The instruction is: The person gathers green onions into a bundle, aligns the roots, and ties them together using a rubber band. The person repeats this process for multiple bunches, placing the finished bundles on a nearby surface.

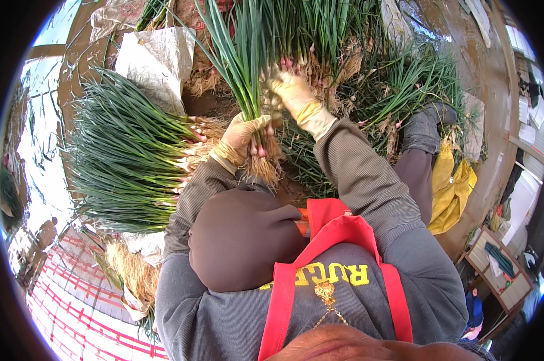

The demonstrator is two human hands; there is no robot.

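Note:
My left hand point(240, 137), in a pale yellow rubber glove, is closed round a small bunch of green garlic point(249, 92). The leaves point away from me, while the pinkish bulbs and stringy roots hang below my fist. My right hand point(299, 99), gloved the same way, is just right of the bunch's stems. Its fingers are curled and blurred, so whether anything is pinched in them is unclear. Beyond it lies a heap of loose green garlic point(317, 31), roots towards me. A neat stack of the same plants point(132, 153) spreads to my left, roots facing right.
Loose leaves and plants point(403, 85) litter the ground at the right, beside my boot point(427, 126). A yellow plastic sack point(452, 194) lies near my leg. White woven sacking point(157, 63) is at the upper left. More dry roots point(132, 266) show by my left elbow.

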